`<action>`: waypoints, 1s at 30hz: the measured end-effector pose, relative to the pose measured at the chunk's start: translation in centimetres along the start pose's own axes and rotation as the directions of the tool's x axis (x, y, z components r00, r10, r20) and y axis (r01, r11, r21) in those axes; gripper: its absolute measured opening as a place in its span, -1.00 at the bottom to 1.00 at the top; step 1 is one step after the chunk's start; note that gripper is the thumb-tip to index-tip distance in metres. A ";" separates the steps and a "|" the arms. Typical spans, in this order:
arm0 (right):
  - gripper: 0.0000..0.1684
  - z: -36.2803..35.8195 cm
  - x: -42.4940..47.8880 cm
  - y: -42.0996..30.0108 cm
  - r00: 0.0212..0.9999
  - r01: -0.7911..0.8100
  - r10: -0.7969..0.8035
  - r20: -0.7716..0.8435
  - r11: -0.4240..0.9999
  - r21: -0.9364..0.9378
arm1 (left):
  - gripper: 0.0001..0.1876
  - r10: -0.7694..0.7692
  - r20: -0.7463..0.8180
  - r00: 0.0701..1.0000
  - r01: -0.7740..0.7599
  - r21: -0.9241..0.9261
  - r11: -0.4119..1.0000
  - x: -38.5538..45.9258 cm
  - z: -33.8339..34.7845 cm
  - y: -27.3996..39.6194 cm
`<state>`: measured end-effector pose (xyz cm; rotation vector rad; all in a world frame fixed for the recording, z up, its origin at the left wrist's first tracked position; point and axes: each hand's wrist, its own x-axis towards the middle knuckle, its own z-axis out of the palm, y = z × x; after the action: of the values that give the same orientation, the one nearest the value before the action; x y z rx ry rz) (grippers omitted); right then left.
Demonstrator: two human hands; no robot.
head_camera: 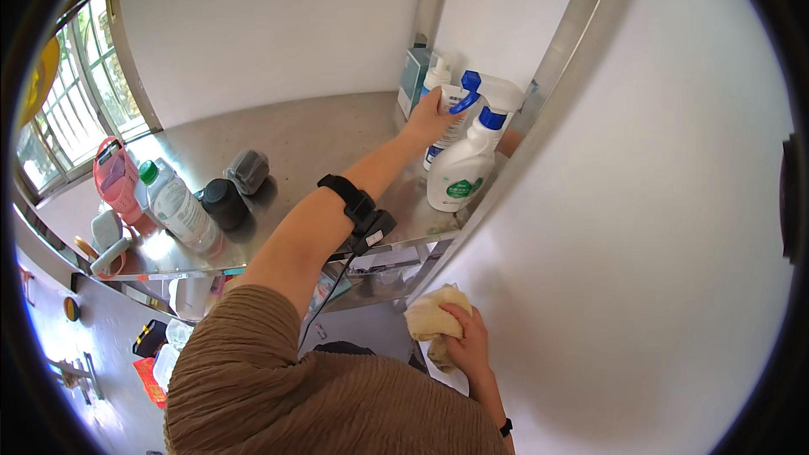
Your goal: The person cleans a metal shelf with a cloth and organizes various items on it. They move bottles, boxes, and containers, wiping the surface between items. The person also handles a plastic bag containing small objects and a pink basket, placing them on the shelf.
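At the far right end of a stainless steel shelf [328, 120], my left hand [431, 119] is closed around a white tube [454, 129] that bears printed writing. Just in front of the tube stands a white spray bottle [461, 167] with a blue collar and trigger, overlapping part of it. Behind my fingers are a white pump bottle [437, 72] and a teal and white box [414, 76]. Lower down, beside the white wall, my right hand [469, 341] grips a bunched pale yellow cloth [436, 316], part of which hangs below the fingers.
On the shelf's left part stand a clear plastic bottle [183, 212] with a green cap, a black cylinder [225, 203], a grey wrapped item [248, 170] and a pink basket [117, 180]. A white wall [632, 202] bounds the right. A cable [325, 306] hangs from my left forearm strap.
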<state>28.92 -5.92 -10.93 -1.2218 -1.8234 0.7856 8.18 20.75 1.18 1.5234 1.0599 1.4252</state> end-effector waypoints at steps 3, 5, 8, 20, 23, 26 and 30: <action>-0.49 0.4 0.2 0.4 1.000 0.009 -0.009 0.020 1.000 0.000 | -0.60 0.212 -0.250 0.945 -0.120 0.339 0.933 -1.3 -0.4 -0.3; -0.49 0.7 0.4 0.3 0.999 -0.006 0.006 0.033 1.000 0.007 | -0.58 0.298 -0.301 0.906 -0.171 0.385 0.907 -2.8 -0.8 -0.5; -0.50 0.8 0.4 0.3 0.997 -0.027 0.026 0.071 0.999 0.020 | -0.52 0.206 -0.190 0.960 -0.153 0.260 0.953 -7.0 -0.4 2.3; -0.49 1.7 0.2 0.6 0.991 -0.035 0.031 0.129 0.999 0.032 | -0.15 -0.037 -0.316 0.948 0.131 0.281 0.951 -6.0 -2.2 -3.9; -0.48 1.7 -0.2 0.4 0.992 -0.036 0.034 0.121 0.999 0.019 | -0.09 -0.240 -0.274 0.931 0.328 0.344 0.880 -4.6 -2.7 -4.9; -0.48 1.7 -0.7 0.2 0.992 -0.053 0.050 0.113 0.998 0.024 | -0.11 -0.353 -0.411 0.840 0.476 0.249 0.844 -2.6 -3.2 -6.4; -0.48 1.4 -1.4 0.3 0.991 -0.083 0.079 0.109 0.996 0.036 | -0.21 -0.235 -0.556 0.798 0.493 0.376 0.784 -0.6 -4.0 -8.2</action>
<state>28.13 -7.22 -12.22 -1.2548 -1.8442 0.9458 3.62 22.98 -6.40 1.1852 2.0669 1.3161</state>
